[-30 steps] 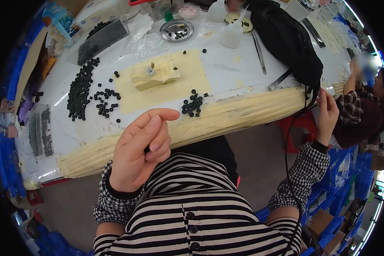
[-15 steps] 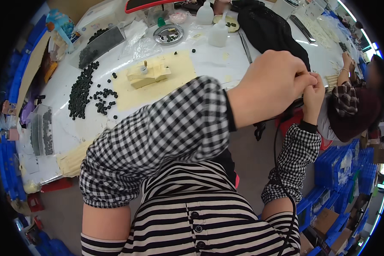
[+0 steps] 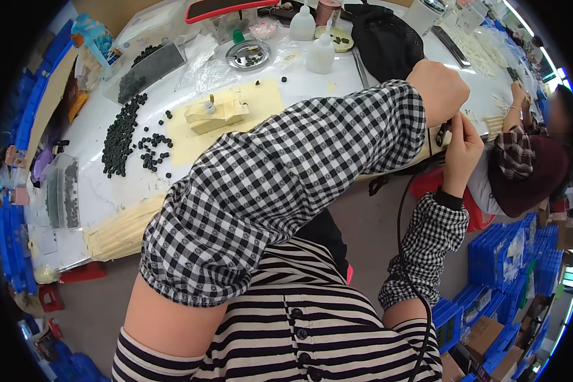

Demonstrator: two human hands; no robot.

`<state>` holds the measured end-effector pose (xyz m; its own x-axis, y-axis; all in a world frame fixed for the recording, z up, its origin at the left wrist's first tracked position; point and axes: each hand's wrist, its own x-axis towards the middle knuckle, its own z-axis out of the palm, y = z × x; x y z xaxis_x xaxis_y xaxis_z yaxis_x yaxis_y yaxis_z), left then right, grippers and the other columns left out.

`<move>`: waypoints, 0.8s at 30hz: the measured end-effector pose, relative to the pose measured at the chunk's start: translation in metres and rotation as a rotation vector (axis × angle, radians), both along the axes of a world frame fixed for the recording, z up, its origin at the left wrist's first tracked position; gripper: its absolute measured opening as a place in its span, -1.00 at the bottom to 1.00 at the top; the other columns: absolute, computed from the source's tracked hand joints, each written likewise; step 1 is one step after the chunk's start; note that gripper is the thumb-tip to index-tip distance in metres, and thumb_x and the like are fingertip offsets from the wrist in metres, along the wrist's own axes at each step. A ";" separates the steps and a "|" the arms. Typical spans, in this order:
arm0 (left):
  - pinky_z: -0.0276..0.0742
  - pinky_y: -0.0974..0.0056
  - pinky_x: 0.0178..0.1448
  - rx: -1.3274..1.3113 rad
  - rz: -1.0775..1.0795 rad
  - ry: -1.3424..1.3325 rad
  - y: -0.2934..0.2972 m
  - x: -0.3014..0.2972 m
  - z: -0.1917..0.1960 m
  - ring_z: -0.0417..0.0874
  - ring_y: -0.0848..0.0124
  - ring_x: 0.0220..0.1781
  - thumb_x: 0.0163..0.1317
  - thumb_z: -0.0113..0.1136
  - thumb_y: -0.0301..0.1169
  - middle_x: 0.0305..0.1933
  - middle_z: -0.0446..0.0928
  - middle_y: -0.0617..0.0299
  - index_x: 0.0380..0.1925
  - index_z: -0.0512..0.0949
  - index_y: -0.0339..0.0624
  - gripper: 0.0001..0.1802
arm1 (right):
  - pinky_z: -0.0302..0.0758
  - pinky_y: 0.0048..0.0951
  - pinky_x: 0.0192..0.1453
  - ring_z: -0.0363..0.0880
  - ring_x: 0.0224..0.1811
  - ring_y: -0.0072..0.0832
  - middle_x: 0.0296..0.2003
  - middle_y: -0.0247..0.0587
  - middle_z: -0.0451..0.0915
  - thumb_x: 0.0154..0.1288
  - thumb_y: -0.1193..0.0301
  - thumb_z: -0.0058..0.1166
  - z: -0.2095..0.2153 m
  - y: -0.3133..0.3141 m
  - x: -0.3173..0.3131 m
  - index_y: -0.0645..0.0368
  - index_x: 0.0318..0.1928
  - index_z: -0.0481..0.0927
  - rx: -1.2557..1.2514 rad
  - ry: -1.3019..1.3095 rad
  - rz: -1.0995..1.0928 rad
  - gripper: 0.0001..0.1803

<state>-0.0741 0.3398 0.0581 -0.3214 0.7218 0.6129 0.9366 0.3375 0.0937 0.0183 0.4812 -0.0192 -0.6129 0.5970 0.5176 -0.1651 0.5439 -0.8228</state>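
My left hand [image 3: 438, 94] reaches far across to the right, its back turned up and its fingers curled under, mostly out of sight. Just below it, my right hand [image 3: 463, 156] pinches with thumb and fingertips, which touch or nearly touch the left hand's underside. Something small and dark shows at that pinch, too hidden to name. Both forearms wear black-and-white checked sleeve covers [image 3: 293, 153]. Beyond the left hand lies a dark mesh cloth [image 3: 388, 44]. Left of the arms, a small yellowish taped block [image 3: 216, 118] with a short peg on top rests on a cream sheet [image 3: 261, 95].
Many small black pieces [image 3: 120, 143] lie loose at the left, near a clear tray [image 3: 151, 71]. Farther back are a round metal dish [image 3: 248, 56] and white squeeze bottles [image 3: 320, 54]. A black cable [image 3: 400, 235] runs past my right arm. A co-worker [image 3: 528, 165] sits at the right.
My left hand has moved right and slightly up, its forearm stretching farther across the table. My right hand is a little lower, and more of the red stool shows behind it.
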 end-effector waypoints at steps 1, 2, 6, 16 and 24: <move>0.60 0.20 -0.41 0.006 0.000 0.008 0.001 0.000 -0.001 0.70 0.15 -0.42 -0.06 0.21 -0.47 -0.47 0.62 0.01 -0.57 0.62 -0.25 -0.92 | 0.40 -0.66 -0.19 0.50 -0.30 -0.70 -0.31 -0.28 0.66 0.32 0.44 0.12 0.001 -0.002 0.002 0.43 -0.12 0.63 -0.010 0.034 -0.013 -0.74; 0.59 0.20 -0.42 0.014 -0.001 0.017 0.001 0.000 -0.002 0.70 0.15 -0.42 -0.07 0.21 -0.46 -0.48 0.61 0.01 -0.58 0.62 -0.24 -0.92 | 0.41 -0.65 -0.17 0.52 -0.28 -0.68 -0.29 -0.26 0.67 0.32 0.44 0.12 0.000 -0.007 0.003 0.43 -0.11 0.63 -0.022 0.066 -0.023 -0.74; 0.57 0.20 -0.43 0.055 -0.024 0.026 0.003 0.001 -0.005 0.69 0.16 -0.42 -0.09 0.22 -0.46 -0.50 0.60 0.04 -0.59 0.61 -0.21 -0.94 | 0.43 -0.63 -0.14 0.54 -0.26 -0.64 -0.27 -0.23 0.66 0.34 0.44 0.10 -0.003 -0.022 0.013 0.44 -0.12 0.63 -0.105 0.196 -0.021 -0.74; 0.57 0.21 -0.38 0.151 -0.068 -0.031 0.009 0.003 -0.018 0.69 0.21 -0.39 -0.13 0.26 -0.44 -0.46 0.59 0.17 -0.56 0.62 -0.16 -0.93 | 0.16 -0.76 -0.45 0.23 -0.47 -0.83 -0.52 -0.57 0.36 0.21 0.52 0.20 0.004 -0.025 0.009 0.45 0.03 0.54 -0.035 -0.090 0.021 -0.62; 0.56 0.24 -0.40 0.140 -0.086 -0.069 0.014 0.014 -0.034 0.69 0.24 -0.41 -0.13 0.23 -0.41 -0.46 0.59 0.17 -0.57 0.64 -0.16 -0.91 | 0.17 -0.71 -0.46 0.22 -0.50 -0.83 -0.54 -0.59 0.43 0.09 0.56 0.24 -0.016 -0.028 -0.008 0.44 -0.18 0.64 -0.009 0.079 -0.145 -0.74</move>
<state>-0.0601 0.3534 0.0240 -0.3074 0.6576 0.6878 0.9511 0.2358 0.1996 0.0104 0.4533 -0.0348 -0.4775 0.6812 0.5549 -0.1501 0.5590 -0.8154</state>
